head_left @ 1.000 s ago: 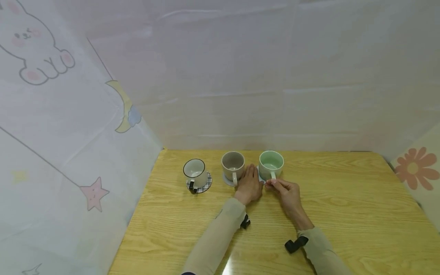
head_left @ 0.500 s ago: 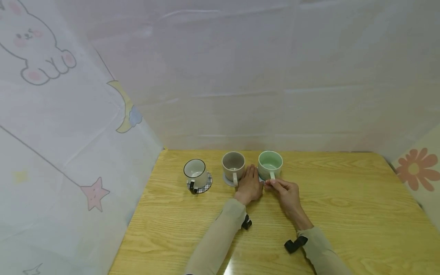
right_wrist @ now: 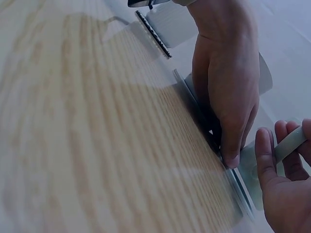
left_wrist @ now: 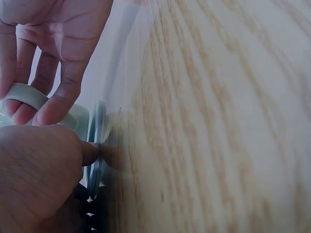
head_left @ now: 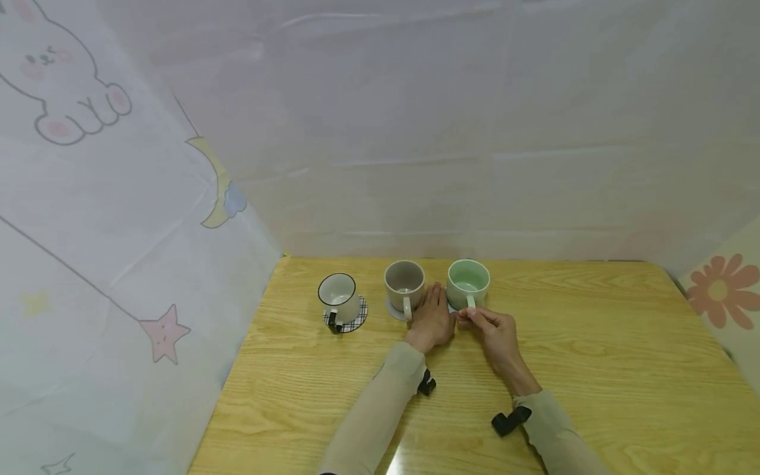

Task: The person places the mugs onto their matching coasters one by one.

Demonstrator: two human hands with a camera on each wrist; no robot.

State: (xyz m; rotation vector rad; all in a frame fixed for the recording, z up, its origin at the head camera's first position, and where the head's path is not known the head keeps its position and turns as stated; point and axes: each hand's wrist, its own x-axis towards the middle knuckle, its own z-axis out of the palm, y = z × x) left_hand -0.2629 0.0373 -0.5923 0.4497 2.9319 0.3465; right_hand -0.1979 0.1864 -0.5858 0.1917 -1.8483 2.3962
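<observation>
A light green mug (head_left: 479, 298) stands at the right of a row of mugs, over a pale round coaster (left_wrist: 98, 121). My right hand (head_left: 500, 338) pinches its handle (right_wrist: 290, 144). My left hand (head_left: 432, 324) lies with straight fingers between the green mug and a taupe mug (head_left: 394, 295). Its thumb (right_wrist: 232, 161) touches the edge of the green mug's coaster. The taupe mug sits on a grey coaster (head_left: 393, 312), its handle facing me beside the left hand. Most of the green mug's coaster is hidden in the head view.
A white mug (head_left: 347, 310) with a black rim and black-marked handle stands on a checked coaster (head_left: 361, 318) at the left. All of them are near the far edge of the wooden table (head_left: 594, 343). Printed fabric walls (head_left: 380, 132) enclose the back and sides.
The green mug has shifted very slightly left over its coaster, and less of the coaster shows at its left side. Both hands stay almost in place.
</observation>
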